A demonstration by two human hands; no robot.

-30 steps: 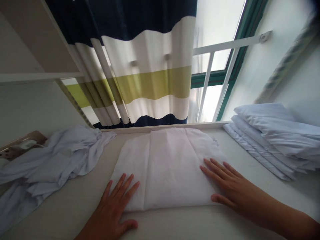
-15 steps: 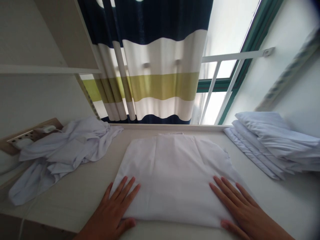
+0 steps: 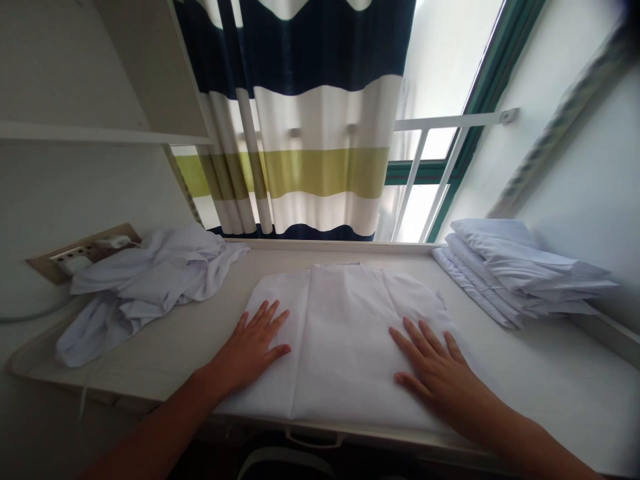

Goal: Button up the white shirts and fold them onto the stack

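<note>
A folded white cloth garment (image 3: 345, 320) lies flat on the white desk (image 3: 180, 347) in front of me, its near edge close to the desk's front edge. My left hand (image 3: 257, 343) rests on its left side with fingers spread and palm down. On the right side my right hand (image 3: 427, 357) lies flat on the fabric, fingers apart. Neither hand grips anything. Shallow creases run lengthwise through the cloth. A small raised edge, perhaps a collar, shows at its far end.
A crumpled white cloth (image 3: 160, 273) lies at the left, beside a wall socket panel (image 3: 83, 253) with plugs and cords. At the right stands a stack of folded white cloths (image 3: 515, 267). A striped curtain (image 3: 320, 133) and a white rail (image 3: 450, 122) are behind the desk.
Both hands have slid away from me, farther up the garment, still flat on it. The camera view has shifted, showing more of the desk's front edge.
</note>
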